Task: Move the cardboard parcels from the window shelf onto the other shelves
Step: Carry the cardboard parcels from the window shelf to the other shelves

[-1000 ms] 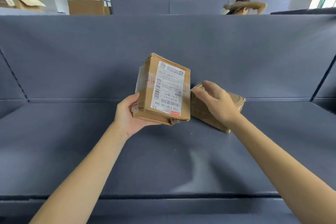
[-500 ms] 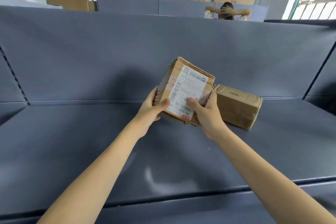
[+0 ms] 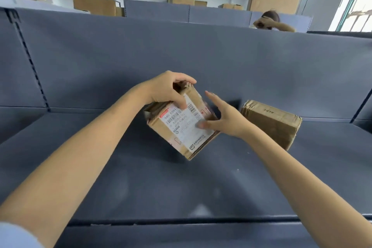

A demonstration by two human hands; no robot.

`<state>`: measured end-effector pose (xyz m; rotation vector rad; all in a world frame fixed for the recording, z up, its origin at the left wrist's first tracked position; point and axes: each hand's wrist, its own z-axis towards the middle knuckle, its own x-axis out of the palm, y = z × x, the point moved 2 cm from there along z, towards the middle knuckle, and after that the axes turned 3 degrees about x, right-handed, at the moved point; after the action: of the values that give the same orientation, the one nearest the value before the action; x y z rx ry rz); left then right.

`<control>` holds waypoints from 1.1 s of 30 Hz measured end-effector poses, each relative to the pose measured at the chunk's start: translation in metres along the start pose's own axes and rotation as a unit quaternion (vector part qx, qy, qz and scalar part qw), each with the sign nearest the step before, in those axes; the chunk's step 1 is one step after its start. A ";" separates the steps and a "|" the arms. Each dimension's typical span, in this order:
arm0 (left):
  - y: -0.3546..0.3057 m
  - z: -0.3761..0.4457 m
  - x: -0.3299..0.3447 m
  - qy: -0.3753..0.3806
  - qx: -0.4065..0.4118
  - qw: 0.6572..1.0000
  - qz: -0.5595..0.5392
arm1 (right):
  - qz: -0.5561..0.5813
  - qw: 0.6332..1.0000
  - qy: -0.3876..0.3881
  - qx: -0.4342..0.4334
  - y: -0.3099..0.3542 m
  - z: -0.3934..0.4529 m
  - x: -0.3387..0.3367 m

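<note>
A cardboard parcel (image 3: pixel 182 130) with a white shipping label is tilted above the grey shelf (image 3: pixel 141 183), label up and turned upside down. My left hand (image 3: pixel 168 90) grips its far top corner, thumb on the label. My right hand (image 3: pixel 223 119) touches the parcel's right side, with its thumb on the label and fingers spread nearly straight. A second, plain taped parcel (image 3: pixel 271 124) lies on the shelf just to the right, against the back panel, untouched.
The shelf's grey back panel (image 3: pixel 181 62) rises behind the parcels. Beyond it stand more grey shelves with cardboard boxes (image 3: pixel 94 5), and a person (image 3: pixel 269 23) with raised arms. A window (image 3: pixel 358 6) is at the far right.
The labelled parcel has been rotated so its label now reads upside down and has come lower. My left hand shifted from its left side to its top corner; my right hand loosened.
</note>
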<state>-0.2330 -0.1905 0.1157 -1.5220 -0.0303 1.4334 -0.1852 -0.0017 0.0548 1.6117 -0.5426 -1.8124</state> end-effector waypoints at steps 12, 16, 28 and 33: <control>0.024 -0.021 0.033 -0.151 -0.071 0.986 0.012 | 0.201 0.978 0.001 0.049 -0.057 0.012 0.041; 0.042 -0.020 0.062 -0.123 -0.079 0.983 -0.112 | 0.220 0.974 0.006 0.061 -0.058 0.017 0.046; 0.051 -0.033 0.038 -0.231 -0.111 0.966 -0.031 | 0.078 0.994 -0.078 -0.019 -0.031 0.029 0.008; 0.058 -0.041 0.032 -0.192 -0.158 0.969 0.000 | -0.014 0.995 -0.060 -0.085 -0.003 0.035 -0.002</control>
<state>-0.2261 -0.2255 0.0464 -1.4661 -0.5149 1.7677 -0.2203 -0.0015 0.0600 1.4102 -0.4096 -1.9305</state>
